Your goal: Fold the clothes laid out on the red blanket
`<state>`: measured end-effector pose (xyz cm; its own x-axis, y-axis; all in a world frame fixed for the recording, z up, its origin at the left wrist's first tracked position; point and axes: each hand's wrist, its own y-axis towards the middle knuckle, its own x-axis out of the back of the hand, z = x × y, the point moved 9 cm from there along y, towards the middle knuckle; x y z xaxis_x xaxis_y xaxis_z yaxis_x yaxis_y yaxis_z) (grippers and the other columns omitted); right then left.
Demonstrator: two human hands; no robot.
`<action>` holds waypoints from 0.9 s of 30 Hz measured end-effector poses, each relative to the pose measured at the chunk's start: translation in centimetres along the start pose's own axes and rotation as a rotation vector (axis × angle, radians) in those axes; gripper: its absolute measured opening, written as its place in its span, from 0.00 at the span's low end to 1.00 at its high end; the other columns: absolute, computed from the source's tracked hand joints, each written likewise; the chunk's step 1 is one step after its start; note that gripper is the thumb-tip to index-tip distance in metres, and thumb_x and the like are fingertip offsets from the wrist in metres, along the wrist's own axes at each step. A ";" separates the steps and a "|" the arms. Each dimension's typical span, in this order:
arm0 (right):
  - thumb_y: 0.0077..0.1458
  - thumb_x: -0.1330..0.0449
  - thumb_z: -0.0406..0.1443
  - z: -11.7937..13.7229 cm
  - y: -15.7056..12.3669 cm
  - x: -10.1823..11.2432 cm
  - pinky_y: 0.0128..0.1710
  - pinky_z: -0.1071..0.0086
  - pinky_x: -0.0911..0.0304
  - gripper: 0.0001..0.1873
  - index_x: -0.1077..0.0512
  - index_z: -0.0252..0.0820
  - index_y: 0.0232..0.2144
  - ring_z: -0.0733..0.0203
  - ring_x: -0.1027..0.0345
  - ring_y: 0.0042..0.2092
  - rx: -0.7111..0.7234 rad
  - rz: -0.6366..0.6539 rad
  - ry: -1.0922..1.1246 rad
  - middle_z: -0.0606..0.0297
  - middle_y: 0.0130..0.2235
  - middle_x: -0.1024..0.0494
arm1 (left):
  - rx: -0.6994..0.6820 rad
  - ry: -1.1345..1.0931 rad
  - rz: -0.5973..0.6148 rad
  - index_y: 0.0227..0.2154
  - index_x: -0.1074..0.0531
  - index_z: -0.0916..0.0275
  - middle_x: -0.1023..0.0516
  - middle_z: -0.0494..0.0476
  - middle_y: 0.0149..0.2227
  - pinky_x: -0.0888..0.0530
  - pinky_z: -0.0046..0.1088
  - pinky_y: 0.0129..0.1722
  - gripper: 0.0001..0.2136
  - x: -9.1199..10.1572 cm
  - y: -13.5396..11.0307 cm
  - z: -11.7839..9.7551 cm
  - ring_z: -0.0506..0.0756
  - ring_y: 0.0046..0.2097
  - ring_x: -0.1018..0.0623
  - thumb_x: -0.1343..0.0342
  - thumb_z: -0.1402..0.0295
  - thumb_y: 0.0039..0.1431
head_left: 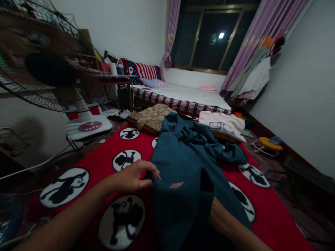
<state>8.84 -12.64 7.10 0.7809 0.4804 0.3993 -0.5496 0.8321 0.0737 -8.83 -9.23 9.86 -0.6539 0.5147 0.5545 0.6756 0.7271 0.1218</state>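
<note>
A dark teal long-sleeved garment [191,157] lies spread across a red blanket [99,167] with white circles and black monkey figures. My left hand [138,176] is at the garment's left edge, its thumb and fingers apart and curved around a dark gap by the cloth. My right hand [177,185] is mostly hidden by a raised fold of the garment. Only its fingertips show over the cloth, and the wrist comes out at the fold's right side. Whether those hidden fingers grip the fabric cannot be made out.
A folded brown patterned garment [154,116] and a pale pink top [222,123] lie at the blanket's far end. A large fan [52,69] stands close on the left, near a folding chair [89,127]. A yellow stool [270,143] is at right; a bed [183,92] stands beyond.
</note>
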 end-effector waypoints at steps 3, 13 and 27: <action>0.61 0.48 0.41 0.5 -0.5 -2.1 0.60 0.55 0.43 0.17 0.25 0.48 0.47 0.52 0.37 0.59 0.004 0.160 -0.114 0.61 0.55 0.28 | 0.075 0.028 0.217 0.33 0.23 0.62 0.19 0.54 0.37 0.27 0.26 0.42 0.11 -0.6 0.4 -0.2 0.53 0.40 0.21 0.47 0.78 0.48; 0.42 0.48 0.22 2.0 2.1 -1.5 0.52 0.65 0.35 0.24 0.22 0.44 0.39 0.58 0.29 0.51 0.061 0.367 -0.169 0.62 0.48 0.22 | 0.155 0.613 -0.226 0.62 0.43 0.71 0.46 0.71 0.65 0.43 0.43 0.63 0.28 0.9 13.0 6.6 0.63 0.66 0.45 0.51 0.63 0.62; 0.52 0.42 0.48 -9.5 16.4 19.5 0.35 0.68 0.36 0.25 0.29 0.36 0.46 0.61 0.28 0.31 -0.425 -0.652 -0.596 0.56 0.41 0.22 | 0.179 0.800 -0.321 0.63 0.44 0.66 0.48 0.64 0.67 0.50 0.44 0.65 0.27 -1.4 13.8 10.8 0.60 0.68 0.49 0.59 0.56 0.66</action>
<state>17.84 12.97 7.43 0.5513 -0.2306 0.8018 0.1805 0.9712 0.1552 -2.28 5.03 1.87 -0.3230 -0.1503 0.9344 0.3927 0.8770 0.2768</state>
